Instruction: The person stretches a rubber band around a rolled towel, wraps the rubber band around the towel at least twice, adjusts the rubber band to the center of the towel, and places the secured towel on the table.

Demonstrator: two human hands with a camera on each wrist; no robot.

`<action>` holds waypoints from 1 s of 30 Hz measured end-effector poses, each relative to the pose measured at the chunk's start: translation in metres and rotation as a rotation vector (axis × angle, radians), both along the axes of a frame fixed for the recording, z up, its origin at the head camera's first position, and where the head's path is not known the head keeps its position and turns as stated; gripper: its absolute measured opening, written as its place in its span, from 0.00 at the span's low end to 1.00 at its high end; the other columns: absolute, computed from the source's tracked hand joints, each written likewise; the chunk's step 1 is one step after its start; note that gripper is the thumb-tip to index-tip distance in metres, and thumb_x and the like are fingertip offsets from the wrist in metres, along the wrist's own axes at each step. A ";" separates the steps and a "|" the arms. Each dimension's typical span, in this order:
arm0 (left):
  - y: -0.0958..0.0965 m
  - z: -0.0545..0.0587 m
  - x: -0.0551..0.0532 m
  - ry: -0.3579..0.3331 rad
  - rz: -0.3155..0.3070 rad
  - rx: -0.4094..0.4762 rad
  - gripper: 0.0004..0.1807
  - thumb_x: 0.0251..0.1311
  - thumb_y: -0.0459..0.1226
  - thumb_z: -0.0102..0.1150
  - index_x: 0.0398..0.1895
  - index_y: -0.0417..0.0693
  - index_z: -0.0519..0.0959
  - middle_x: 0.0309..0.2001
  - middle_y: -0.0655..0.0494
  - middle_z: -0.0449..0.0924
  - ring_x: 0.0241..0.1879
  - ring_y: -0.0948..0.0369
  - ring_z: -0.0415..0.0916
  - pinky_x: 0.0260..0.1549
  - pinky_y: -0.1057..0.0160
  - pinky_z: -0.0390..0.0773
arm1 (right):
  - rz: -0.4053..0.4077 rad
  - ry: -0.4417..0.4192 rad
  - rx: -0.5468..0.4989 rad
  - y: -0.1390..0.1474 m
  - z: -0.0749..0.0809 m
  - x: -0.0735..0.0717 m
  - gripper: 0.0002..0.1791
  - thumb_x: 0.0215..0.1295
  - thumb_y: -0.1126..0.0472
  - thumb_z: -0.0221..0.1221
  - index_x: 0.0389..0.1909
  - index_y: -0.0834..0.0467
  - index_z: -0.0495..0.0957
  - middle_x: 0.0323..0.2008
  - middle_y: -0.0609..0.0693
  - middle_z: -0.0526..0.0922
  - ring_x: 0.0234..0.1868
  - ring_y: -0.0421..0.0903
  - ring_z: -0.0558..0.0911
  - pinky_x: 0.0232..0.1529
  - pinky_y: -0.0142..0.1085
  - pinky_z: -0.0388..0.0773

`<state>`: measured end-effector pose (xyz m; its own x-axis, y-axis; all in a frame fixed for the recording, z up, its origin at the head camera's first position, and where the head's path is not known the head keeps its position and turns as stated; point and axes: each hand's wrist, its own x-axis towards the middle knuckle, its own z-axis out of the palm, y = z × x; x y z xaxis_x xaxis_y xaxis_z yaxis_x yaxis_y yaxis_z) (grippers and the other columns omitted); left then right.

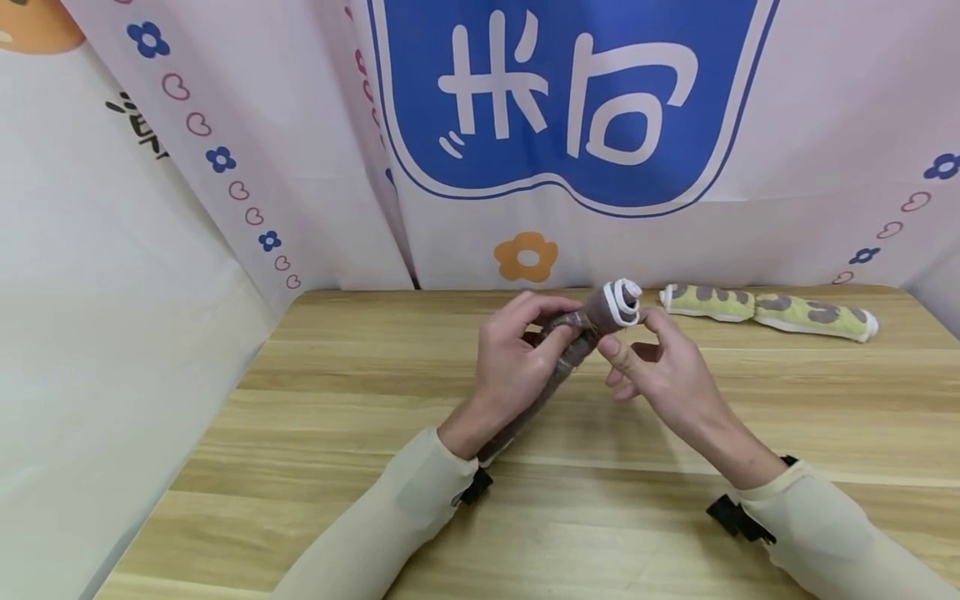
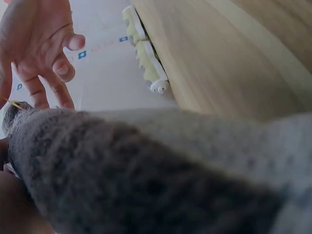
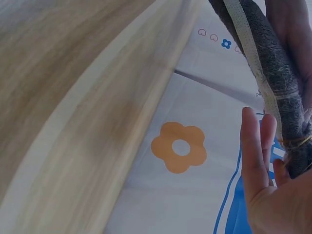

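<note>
A rolled brown towel (image 1: 603,312) with a white spiral end slants up above the table, its lower part running along the left forearm. My left hand (image 1: 517,354) grips the roll below its upper end, thumb lying across it. At the other side of that end, my right hand (image 1: 663,367) pulls a thin yellowish rubber band (image 2: 13,104) with thumb and forefinger. Its other fingers are spread apart in the right wrist view. The band also shows around the towel roll in the right wrist view. The left hand's fingertips are partly hidden behind the towel.
A yellow-green towel roll (image 1: 795,312) with grey-brown spots, cinched at its middle, lies at the table's back right edge. Behind the wooden table (image 1: 360,400) hangs a printed white cloth (image 1: 450,242). A black wrist device (image 1: 738,518) sits at the right cuff.
</note>
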<state>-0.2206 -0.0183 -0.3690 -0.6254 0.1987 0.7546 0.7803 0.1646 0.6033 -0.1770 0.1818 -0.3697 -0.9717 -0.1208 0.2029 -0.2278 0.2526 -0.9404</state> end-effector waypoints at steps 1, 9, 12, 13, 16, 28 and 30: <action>-0.001 0.000 -0.001 0.016 -0.005 -0.015 0.09 0.62 0.23 0.70 0.45 0.36 0.87 0.42 0.47 0.86 0.38 0.58 0.84 0.30 0.67 0.85 | 0.005 0.003 -0.008 0.000 0.000 0.000 0.32 0.78 0.48 0.63 0.71 0.61 0.67 0.60 0.66 0.75 0.34 0.54 0.88 0.34 0.45 0.89; -0.006 -0.001 -0.008 0.108 -0.030 -0.102 0.08 0.62 0.24 0.70 0.43 0.36 0.88 0.38 0.49 0.86 0.35 0.61 0.81 0.31 0.66 0.84 | 0.036 0.022 -0.087 0.000 0.000 -0.004 0.31 0.79 0.55 0.63 0.71 0.65 0.63 0.66 0.64 0.66 0.37 0.50 0.86 0.32 0.47 0.89; -0.008 -0.002 -0.009 0.103 -0.038 -0.130 0.08 0.62 0.24 0.70 0.43 0.38 0.88 0.37 0.50 0.86 0.35 0.63 0.80 0.33 0.68 0.83 | 0.039 0.021 -0.109 0.001 0.000 -0.005 0.30 0.79 0.57 0.62 0.71 0.67 0.63 0.65 0.64 0.66 0.38 0.48 0.86 0.32 0.47 0.89; -0.008 -0.002 -0.009 0.106 -0.042 -0.143 0.08 0.62 0.24 0.70 0.43 0.38 0.88 0.37 0.50 0.85 0.35 0.63 0.80 0.33 0.69 0.82 | 0.040 0.021 -0.111 0.001 0.000 -0.005 0.30 0.79 0.57 0.62 0.71 0.67 0.62 0.66 0.63 0.65 0.38 0.47 0.85 0.33 0.47 0.89; -0.009 -0.002 -0.010 0.122 -0.057 -0.187 0.09 0.62 0.23 0.70 0.43 0.39 0.88 0.38 0.51 0.86 0.36 0.65 0.79 0.34 0.70 0.80 | 0.046 0.014 -0.106 0.002 0.000 -0.006 0.31 0.79 0.57 0.62 0.72 0.67 0.62 0.70 0.62 0.62 0.41 0.49 0.85 0.33 0.46 0.89; -0.016 0.000 -0.013 0.141 -0.131 -0.334 0.08 0.64 0.25 0.71 0.44 0.40 0.89 0.41 0.53 0.85 0.40 0.65 0.80 0.41 0.71 0.79 | 0.066 0.039 -0.034 0.010 0.001 -0.013 0.28 0.79 0.60 0.63 0.69 0.70 0.66 0.75 0.57 0.58 0.45 0.46 0.85 0.33 0.44 0.89; -0.017 0.000 -0.013 0.146 -0.136 -0.366 0.07 0.64 0.25 0.71 0.43 0.41 0.89 0.41 0.53 0.85 0.39 0.65 0.80 0.42 0.72 0.79 | 0.070 0.051 -0.020 0.011 0.002 -0.013 0.28 0.78 0.60 0.63 0.69 0.69 0.66 0.75 0.57 0.57 0.46 0.45 0.85 0.33 0.44 0.89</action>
<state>-0.2339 -0.0349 -0.3687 -0.4662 0.5438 0.6978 0.8830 0.2367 0.4054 -0.1902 0.1933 -0.3679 -0.9494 -0.1837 0.2548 -0.2918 0.2153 -0.9319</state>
